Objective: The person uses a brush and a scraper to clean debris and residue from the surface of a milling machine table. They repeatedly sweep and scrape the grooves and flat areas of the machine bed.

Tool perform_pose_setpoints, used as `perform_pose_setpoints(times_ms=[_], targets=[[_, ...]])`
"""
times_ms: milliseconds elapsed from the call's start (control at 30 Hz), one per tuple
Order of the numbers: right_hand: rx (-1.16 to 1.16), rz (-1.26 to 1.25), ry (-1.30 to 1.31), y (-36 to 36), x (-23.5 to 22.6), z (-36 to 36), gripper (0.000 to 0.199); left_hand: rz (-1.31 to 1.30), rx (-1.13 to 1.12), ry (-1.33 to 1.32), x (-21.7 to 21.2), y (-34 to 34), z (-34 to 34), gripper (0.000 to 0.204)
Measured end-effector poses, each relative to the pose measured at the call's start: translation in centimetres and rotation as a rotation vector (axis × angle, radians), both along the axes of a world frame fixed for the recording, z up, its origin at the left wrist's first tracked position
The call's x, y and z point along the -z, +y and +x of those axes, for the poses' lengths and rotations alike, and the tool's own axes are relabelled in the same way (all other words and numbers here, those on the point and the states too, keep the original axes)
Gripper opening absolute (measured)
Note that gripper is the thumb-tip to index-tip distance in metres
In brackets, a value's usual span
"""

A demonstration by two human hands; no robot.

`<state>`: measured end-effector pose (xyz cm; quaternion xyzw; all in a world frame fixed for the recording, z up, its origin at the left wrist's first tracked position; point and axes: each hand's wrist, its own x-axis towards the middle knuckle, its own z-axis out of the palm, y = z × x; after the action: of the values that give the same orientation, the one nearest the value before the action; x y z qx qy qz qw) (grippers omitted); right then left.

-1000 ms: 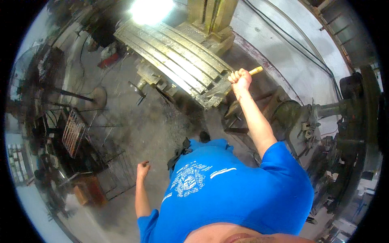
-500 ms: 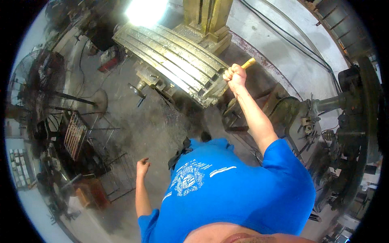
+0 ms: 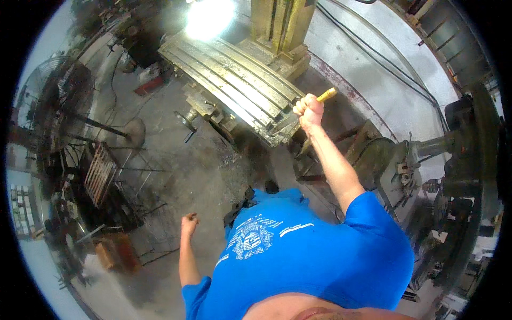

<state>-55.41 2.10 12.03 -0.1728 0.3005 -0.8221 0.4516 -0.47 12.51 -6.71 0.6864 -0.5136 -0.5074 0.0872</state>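
My right hand (image 3: 309,111) is closed in a fist around a yellow-handled tool (image 3: 326,95), at the right end of the slotted machine table (image 3: 224,72). The handle sticks out beyond the thumb side, pointing up and right. A thin greyish strip, perhaps the tool's other end, shows below the fist over the table's end; its kind is not clear. My left hand (image 3: 189,224) hangs low beside my body, away from the machine. Its fingers curl loosely, slightly apart, and nothing shows in them.
A machine column (image 3: 282,26) rises behind the table under a bright lamp (image 3: 209,18). At the table's front is a crank handwheel (image 3: 186,121). A drill-like machine (image 3: 453,154) stands at right. Left are a slatted metal rack (image 3: 100,175), a cardboard box (image 3: 113,252) and a round-based stand (image 3: 134,133).
The whole view has shifted a little, so the table sits lower and farther right. My right fist has moved slightly nearer me, still gripping the handle. My left hand hangs much as before.
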Motion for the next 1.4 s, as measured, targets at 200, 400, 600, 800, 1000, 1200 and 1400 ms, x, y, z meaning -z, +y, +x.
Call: perform_pose_setpoints(times_ms=[200, 400, 600, 800, 1000, 1200, 1400], targets=[[-0.127, -0.179, -0.042, 1.0, -3.9, 1.2, 0.028, 0.045, 0.016, -0.068, 0.3, 1.2, -0.4, 0.037], [-0.050, -0.033, 0.138, 3.3, -2.7, 3.1, 0.030, 0.039, -0.032, -0.049, 0.8, 1.1, -0.2, 0.037], [-0.102, -0.049, 0.018, 2.2, -3.6, 7.6, 0.025, -0.025, -0.016, -0.073, 4.2, 1.3, 2.0, 0.038], [-0.070, -0.016, 0.053, -0.7, -1.1, 7.8, 0.032, 0.056, -0.037, -0.026, 4.0, 1.3, 2.4, 0.039], [0.242, -0.264, 0.111, -4.9, -4.6, 4.8, 0.030, 0.052, -0.121, 0.028, 3.2, 2.2, 5.0, 0.038], [0.562, -0.048, 0.364, -6.5, 1.1, 3.7, 0.022, 0.083, -0.073, 0.062, 5.5, -0.2, 8.9, 0.037], [-0.014, 0.305, 0.500, -0.5, -1.7, 4.5, 0.057, 0.087, -0.037, 0.045, 3.7, -3.8, 9.7, 0.038]])
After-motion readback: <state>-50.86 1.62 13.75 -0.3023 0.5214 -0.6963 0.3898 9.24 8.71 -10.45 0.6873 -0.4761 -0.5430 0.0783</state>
